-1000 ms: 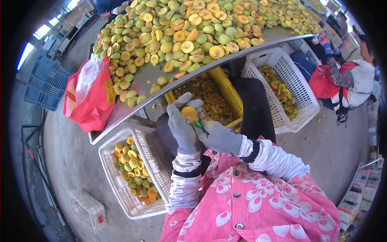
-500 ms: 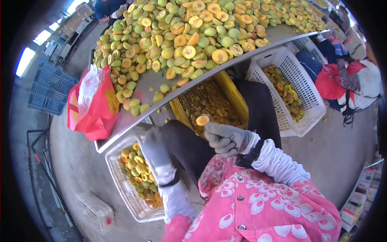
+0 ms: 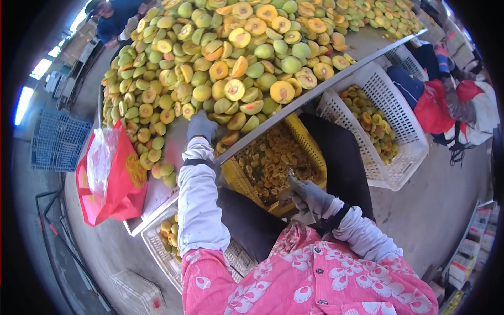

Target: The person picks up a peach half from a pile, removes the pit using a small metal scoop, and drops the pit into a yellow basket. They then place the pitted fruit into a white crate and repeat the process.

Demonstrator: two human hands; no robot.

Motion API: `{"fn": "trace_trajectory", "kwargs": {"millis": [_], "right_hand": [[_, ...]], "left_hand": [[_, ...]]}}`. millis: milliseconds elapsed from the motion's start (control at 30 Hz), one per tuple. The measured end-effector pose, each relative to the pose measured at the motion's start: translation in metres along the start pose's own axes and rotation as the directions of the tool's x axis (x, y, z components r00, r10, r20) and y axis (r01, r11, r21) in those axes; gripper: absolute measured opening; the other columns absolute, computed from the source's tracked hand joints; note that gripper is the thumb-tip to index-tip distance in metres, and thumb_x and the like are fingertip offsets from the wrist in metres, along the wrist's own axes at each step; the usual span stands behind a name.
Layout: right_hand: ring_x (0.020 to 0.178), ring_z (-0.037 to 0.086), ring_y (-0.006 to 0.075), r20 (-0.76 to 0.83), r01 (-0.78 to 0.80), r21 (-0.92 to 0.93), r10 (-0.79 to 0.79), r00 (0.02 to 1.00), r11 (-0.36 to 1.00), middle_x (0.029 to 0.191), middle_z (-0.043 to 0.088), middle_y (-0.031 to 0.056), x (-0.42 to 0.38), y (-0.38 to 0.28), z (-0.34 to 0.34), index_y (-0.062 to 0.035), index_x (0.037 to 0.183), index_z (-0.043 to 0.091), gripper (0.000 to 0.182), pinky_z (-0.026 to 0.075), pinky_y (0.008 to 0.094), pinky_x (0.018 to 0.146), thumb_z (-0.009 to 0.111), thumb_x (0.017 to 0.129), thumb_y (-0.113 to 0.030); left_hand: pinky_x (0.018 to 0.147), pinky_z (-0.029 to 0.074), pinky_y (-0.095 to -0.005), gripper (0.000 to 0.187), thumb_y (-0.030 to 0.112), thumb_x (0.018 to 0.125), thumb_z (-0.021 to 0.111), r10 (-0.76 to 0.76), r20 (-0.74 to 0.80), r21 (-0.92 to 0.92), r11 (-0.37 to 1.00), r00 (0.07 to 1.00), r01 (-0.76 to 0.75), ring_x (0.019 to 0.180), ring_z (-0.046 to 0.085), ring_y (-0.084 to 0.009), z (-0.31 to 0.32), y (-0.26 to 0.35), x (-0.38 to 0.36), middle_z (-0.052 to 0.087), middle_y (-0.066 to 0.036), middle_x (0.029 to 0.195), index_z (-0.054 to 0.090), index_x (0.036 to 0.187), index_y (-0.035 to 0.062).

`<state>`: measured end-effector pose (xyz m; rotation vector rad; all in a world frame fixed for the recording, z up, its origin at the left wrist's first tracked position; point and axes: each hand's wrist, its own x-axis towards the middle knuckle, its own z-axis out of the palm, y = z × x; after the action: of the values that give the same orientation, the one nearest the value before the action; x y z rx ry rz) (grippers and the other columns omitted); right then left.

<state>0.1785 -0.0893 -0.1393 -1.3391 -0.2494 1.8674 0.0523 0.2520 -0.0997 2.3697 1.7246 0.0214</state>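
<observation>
My left hand point(image 3: 201, 127), in a grey glove, reaches onto the metal table point(image 3: 294, 103) at the edge of a heap of halved yellow-green fruit point(image 3: 234, 90). Its fingertips are hidden against the fruit, so its grip is unclear. Over the yellow crate point(image 3: 304, 140) of small cut pieces, my right hand point(image 3: 311, 198), also gloved, is closed round a small tool whose metal tip point(image 3: 290, 172) sticks up past the fingers. No fruit half shows in the right hand.
A red bag point(image 3: 126, 181) with clear plastic stands at the table's left corner. White crates of fruit sit at lower left point(image 3: 157, 236) and right point(image 3: 407, 134). Another person point(image 3: 118, 23) is at the far upper left; blue crates point(image 3: 59, 140) stand left.
My left hand has moved from above the lower-left crate up to the fruit heap. The fruit half at my right hand's fingertips is gone, and that hand has shifted slightly right and down.
</observation>
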Motion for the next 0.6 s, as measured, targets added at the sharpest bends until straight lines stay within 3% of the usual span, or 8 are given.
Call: {"fn": "trace_trajectory", "kwargs": {"millis": [67, 200, 267, 300, 333, 367, 433, 600], "right_hand": [[0.047, 0.034, 0.0063, -0.124, -0.017, -0.073, 0.007, 0.992, 0.997, 0.056, 0.04, -0.006, -0.003, -0.006, 0.007, -0.0008, 0.096, 0.069, 0.063, 0.03, 0.0237, 0.046, 0.04, 0.102, -0.057], [0.045, 0.042, 0.011, -0.121, 0.103, -0.081, -0.112, 0.986, 0.991, 0.057, 0.044, -0.0015, 0.01, -0.015, 0.027, -0.0065, 0.086, 0.059, 0.054, 0.038, 0.0296, 0.044, 0.047, 0.099, -0.058], [0.047, 0.055, 0.0217, -0.116, 0.195, -0.36, -0.251, 0.961, 0.912, 0.058, 0.054, 0.0065, -0.014, -0.044, 0.057, -0.0053, 0.091, 0.059, 0.044, 0.043, 0.0368, 0.048, 0.053, 0.099, -0.048], [0.047, 0.055, 0.0217, -0.111, 0.193, -0.365, -0.249, 0.962, 0.911, 0.058, 0.054, 0.0065, -0.018, -0.049, 0.068, -0.0053, 0.091, 0.059, 0.044, 0.043, 0.0368, 0.048, 0.053, 0.099, -0.048], [0.048, 0.056, 0.0242, -0.054, 0.451, -0.565, -0.576, 0.816, 0.691, 0.059, 0.055, 0.0102, -0.023, -0.051, 0.078, -0.0042, 0.09, 0.057, 0.04, 0.043, 0.0381, 0.047, 0.056, 0.099, -0.043], [0.048, 0.056, 0.0267, 0.078, 0.605, -0.709, -0.813, 0.577, 0.362, 0.06, 0.056, 0.0138, -0.028, -0.051, 0.085, -0.0031, 0.089, 0.056, 0.036, 0.042, 0.0393, 0.047, 0.059, 0.098, -0.037], [0.054, 0.059, 0.0333, 0.108, 0.577, -0.765, -0.826, 0.553, 0.287, 0.063, 0.057, 0.0186, -0.036, -0.051, 0.098, -0.0018, 0.09, 0.056, 0.033, 0.043, 0.0418, 0.049, 0.06, 0.098, -0.034], [0.064, 0.062, 0.0434, 0.138, 0.519, -0.835, -0.844, 0.519, 0.182, 0.068, 0.059, 0.0241, -0.054, -0.037, 0.113, -0.0005, 0.093, 0.056, 0.027, 0.044, 0.0453, 0.053, 0.059, 0.098, -0.027]], "left_hand": [[0.09, 0.052, -0.0447, 0.037, 0.021, 0.078, 0.067, -0.005, 0.142, -0.076, 0.997, 0.99, 0.015, 0.104, 0.064, -0.0412, 0.005, -0.002, 0.007, 0.067, -0.024, 0.106, 0.062, 0.11, 0.0026], [0.07, 0.054, -0.0413, 0.037, 0.02, 0.076, 0.074, 0.058, -0.228, -0.368, 0.919, 0.972, -0.141, 0.082, 0.069, -0.0355, 0.025, -0.026, -0.026, 0.068, -0.024, 0.089, 0.062, 0.103, -0.0006], [0.068, 0.052, -0.0352, 0.028, 0.019, 0.084, 0.071, 0.017, -0.339, -0.376, 0.914, 0.941, -0.152, 0.075, 0.067, -0.0253, 0.002, -0.016, -0.076, 0.07, -0.016, 0.088, 0.063, 0.102, -0.0003], [0.07, 0.051, -0.0318, 0.024, 0.019, 0.088, 0.068, 0.0, -0.252, -0.755, 0.625, 0.968, -0.196, 0.076, 0.065, -0.0197, -0.001, -0.018, -0.097, 0.069, -0.011, 0.089, 0.064, 0.102, -0.0006], [0.071, 0.05, -0.0284, 0.022, 0.019, 0.092, 0.064, 0.028, -0.166, -0.966, 0.194, 0.986, -0.168, 0.076, 0.063, -0.0141, -0.004, -0.017, -0.119, 0.068, -0.006, 0.09, 0.066, 0.103, -0.001], [0.071, 0.05, -0.0284, 0.022, 0.019, 0.092, 0.064, 0.022, -0.163, -0.968, 0.191, 0.986, -0.164, 0.076, 0.063, -0.0141, -0.014, -0.008, -0.148, 0.068, -0.006, 0.09, 0.066, 0.103, -0.001], [0.073, 0.047, -0.0254, 0.025, 0.018, 0.1, 0.055, 0.162, -0.143, -0.989, -0.062, 0.976, -0.135, 0.079, 0.058, -0.0088, -0.034, 0.015, -0.198, 0.065, -0.001, 0.089, 0.067, 0.105, -0.0024], [0.08, 0.048, -0.0262, 0.041, 0.029, 0.106, 0.043, 0.065, -0.209, -0.975, -0.087, 0.976, -0.203, 0.087, 0.058, -0.0112, -0.035, 0.031, -0.249, 0.066, -0.007, 0.098, 0.067, 0.105, -0.0037]]}}
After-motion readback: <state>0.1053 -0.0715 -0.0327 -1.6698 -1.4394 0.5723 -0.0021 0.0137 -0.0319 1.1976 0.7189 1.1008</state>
